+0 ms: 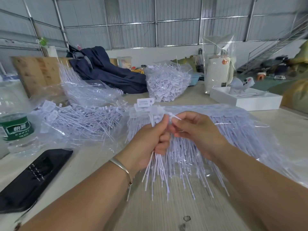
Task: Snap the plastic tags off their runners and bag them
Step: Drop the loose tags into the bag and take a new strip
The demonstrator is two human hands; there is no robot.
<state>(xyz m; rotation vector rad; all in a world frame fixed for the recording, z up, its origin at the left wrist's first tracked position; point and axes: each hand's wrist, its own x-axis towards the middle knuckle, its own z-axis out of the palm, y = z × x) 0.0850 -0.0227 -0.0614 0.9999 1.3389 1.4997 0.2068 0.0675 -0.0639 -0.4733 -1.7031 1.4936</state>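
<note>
My left hand (150, 140) grips a bundle of white plastic tags (160, 174) by their upper ends, and their thin tails fan down toward the table edge. My right hand (191, 130) pinches a small white runner piece (174, 116) at the top of that bundle, thumb and forefinger closed on it. Behind my hands a wide sheet of tags on runners (225, 124) lies on clear plastic. To the left is a heap of loose tags (80, 120) on an open clear bag. A filled clear bag of tags (168, 82) stands at the back centre.
A water bottle with a green label (15, 127) and a black phone case (33, 177) lie at the left. Dark blue cloth (106, 70) is piled at the back. A white box (245, 99) and a tall bagged white object (216, 70) stand at the right.
</note>
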